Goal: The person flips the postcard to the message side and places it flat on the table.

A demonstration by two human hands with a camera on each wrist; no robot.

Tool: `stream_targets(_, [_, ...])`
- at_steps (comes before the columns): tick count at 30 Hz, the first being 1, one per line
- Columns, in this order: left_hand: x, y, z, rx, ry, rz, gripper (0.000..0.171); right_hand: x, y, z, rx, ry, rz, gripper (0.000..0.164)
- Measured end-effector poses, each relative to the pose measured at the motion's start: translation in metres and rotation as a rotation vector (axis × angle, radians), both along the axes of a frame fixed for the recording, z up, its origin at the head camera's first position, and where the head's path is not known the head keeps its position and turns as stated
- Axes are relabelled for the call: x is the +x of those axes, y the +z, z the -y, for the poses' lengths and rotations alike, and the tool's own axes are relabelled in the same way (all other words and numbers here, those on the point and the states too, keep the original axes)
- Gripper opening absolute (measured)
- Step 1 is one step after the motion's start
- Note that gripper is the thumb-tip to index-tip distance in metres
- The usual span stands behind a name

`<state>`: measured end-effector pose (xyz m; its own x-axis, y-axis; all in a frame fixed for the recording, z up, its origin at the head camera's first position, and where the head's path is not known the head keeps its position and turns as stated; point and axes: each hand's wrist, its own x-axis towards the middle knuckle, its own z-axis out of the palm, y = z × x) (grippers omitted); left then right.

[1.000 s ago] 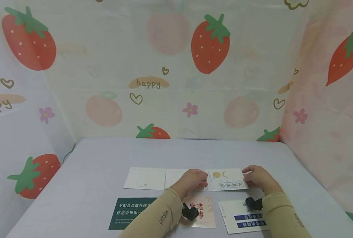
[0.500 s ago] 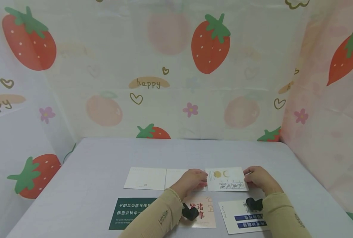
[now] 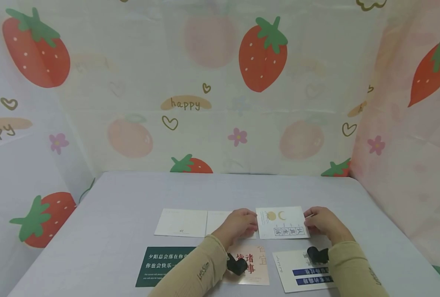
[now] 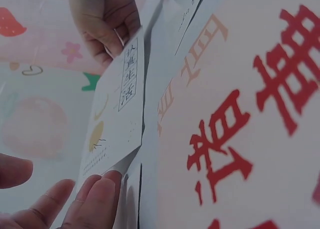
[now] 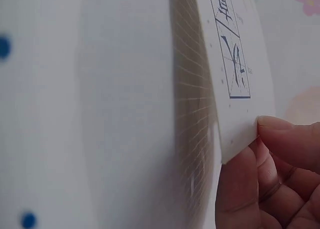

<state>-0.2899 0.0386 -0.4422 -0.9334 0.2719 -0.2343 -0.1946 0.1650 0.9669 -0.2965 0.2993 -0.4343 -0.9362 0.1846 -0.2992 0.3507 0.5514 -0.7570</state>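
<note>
Cards: six showing on the white table [image 3: 130,194], lying in two rows of three. Hands: two.

The sun-and-moon card [image 3: 282,222], bearing four boxed characters, is occupying the right end of the far row. The right hand [image 3: 327,222] is pinching its near right corner between thumb and finger; there the card's edge is standing off the table. The left hand [image 3: 238,225] is reaching the opposite edge, fingers touching it; cannot tell whether it is gripping.

Left of it, two white cards are lying side by side: one plain card [image 3: 180,222] at the row's end, one partly covered card [image 3: 216,219] behind the left hand.

Near row, left to right: one green card [image 3: 164,264], one pink card [image 3: 258,272] with red characters, one white card with two blue bands [image 3: 305,270]. Two beige sleeves [image 3: 194,268] are partly covering this row, each wrist carrying one black device [image 3: 237,264].
</note>
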Motion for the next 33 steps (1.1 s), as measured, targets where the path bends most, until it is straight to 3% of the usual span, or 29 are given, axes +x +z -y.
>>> stream_targets(9, [-0.0038, 0.0, -0.0015, 0.015, 0.041, -0.008, 0.024, 0.0013, 0.0039, -0.0016, -0.013, 0.021, -0.015, 0.026])
stream_targets(16, [-0.0039, -0.0009, -0.0009, 0.04, 0.03, -0.016, 0.02, 0.0017, 0.0062, -0.0008, -0.037, 0.043, -0.037, 0.027])
stream_targets(33, [-0.007, -0.0061, 0.0001, -0.017, 0.022, -0.078, 0.008, 0.0004, 0.0088, 0.0013, -0.088, 0.048, -0.07, 0.023])
